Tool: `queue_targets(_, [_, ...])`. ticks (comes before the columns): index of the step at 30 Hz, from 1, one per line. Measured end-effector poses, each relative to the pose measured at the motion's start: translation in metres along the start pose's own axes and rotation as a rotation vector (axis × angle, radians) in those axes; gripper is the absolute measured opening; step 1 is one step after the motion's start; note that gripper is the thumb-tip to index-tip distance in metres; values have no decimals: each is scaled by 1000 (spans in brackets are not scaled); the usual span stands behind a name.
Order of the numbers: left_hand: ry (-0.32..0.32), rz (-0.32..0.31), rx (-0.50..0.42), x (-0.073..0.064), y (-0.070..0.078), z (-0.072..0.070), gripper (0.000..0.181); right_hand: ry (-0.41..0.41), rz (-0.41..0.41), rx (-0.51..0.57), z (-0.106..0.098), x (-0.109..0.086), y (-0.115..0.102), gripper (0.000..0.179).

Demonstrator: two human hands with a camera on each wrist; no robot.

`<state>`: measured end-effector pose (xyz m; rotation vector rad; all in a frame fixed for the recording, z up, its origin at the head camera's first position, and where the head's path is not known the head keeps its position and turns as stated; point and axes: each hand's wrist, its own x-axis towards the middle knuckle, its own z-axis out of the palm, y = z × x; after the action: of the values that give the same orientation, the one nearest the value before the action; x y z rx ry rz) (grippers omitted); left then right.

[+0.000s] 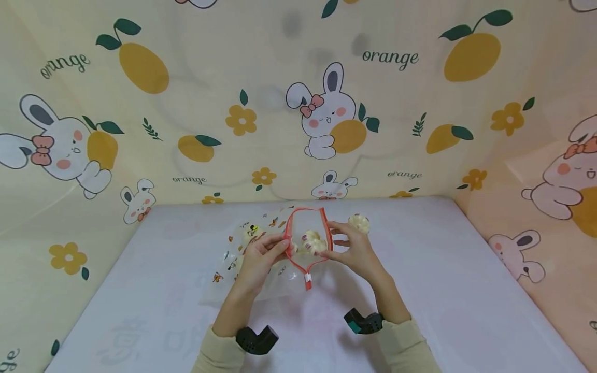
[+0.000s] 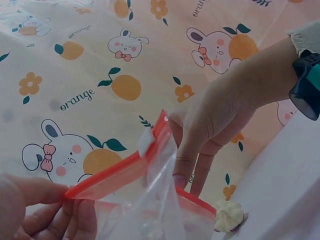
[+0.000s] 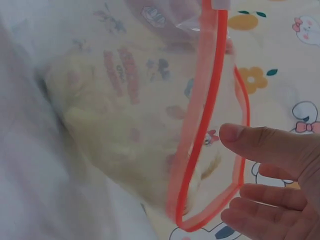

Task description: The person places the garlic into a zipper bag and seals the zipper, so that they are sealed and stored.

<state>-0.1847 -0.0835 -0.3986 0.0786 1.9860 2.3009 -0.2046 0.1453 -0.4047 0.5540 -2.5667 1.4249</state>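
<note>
A clear zip bag (image 1: 267, 280) with a red zip edge and small cartoon prints lies on the table, its mouth spread wide. My left hand (image 1: 261, 258) pinches the left side of the red edge between thumb and fingers. At the right side of the mouth is my right hand (image 1: 355, 249); in the right wrist view its thumb and fingers (image 3: 270, 145) are parted and fairly straight beside the red rim. A garlic bulb (image 1: 314, 242) shows through the mouth. More pale bulbs (image 3: 110, 135) bulge inside the bag, blurred by the plastic.
Another garlic bulb (image 1: 359, 223) sits on the table just beyond my right hand. A white slider (image 1: 308, 278) hangs at the near end of the zip. The white table (image 1: 154, 290) meets a printed cloth wall (image 1: 270, 155) at the back and sides.
</note>
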Motion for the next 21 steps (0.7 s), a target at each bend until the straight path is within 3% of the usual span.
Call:
queue_targets(15, [14, 7, -12, -2, 4, -3, 29, 24, 52, -31, -12, 0, 21, 56])
queue_targets(21, [27, 0, 1, -1, 6, -3, 29, 94, 62, -25, -20, 6, 41, 50])
